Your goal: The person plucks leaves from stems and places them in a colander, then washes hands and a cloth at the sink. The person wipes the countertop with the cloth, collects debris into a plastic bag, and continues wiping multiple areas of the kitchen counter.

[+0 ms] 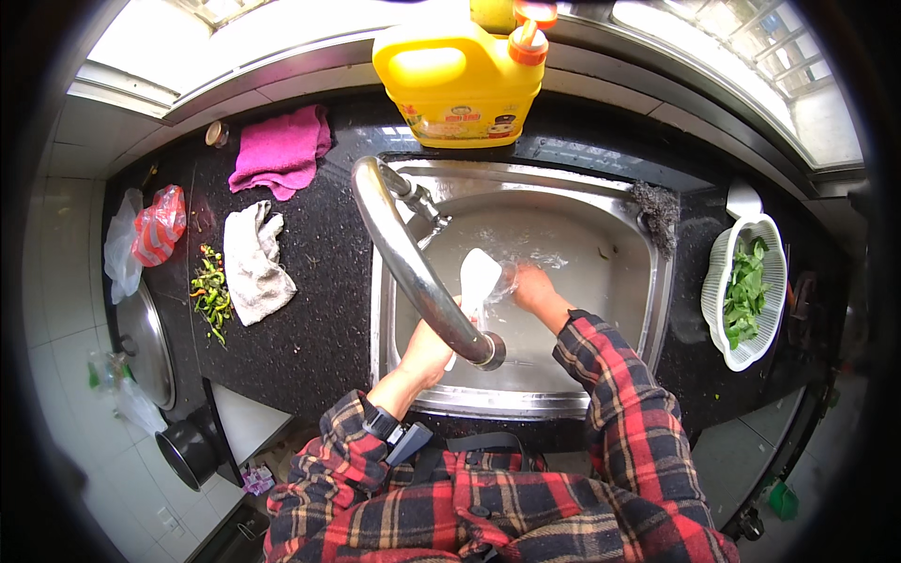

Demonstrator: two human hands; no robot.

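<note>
A white rice paddle (481, 275) stands tilted over the sink (394, 403), its broad oval head up. My left hand (430, 352) is closed round its handle; the faucet (404, 249) hides some of the fingers and the handle's middle. Beside the paddle's head, my right hand (537, 287) reaches down to the cloudy water. Its fingertips are lost in a clear, blurred splash, so their grip does not show. Water fills much of the basin, with ripples and bubbles near the hands.
A yellow jug (460, 89) stands behind the sink. Leafy greens (746, 291) fill a white basket (779, 272) at right; a grey scouring pad (657, 216) lies on the sink's rim. Chillies (214, 291), a white cloth (251, 267) and a pink cloth (279, 152) lie left.
</note>
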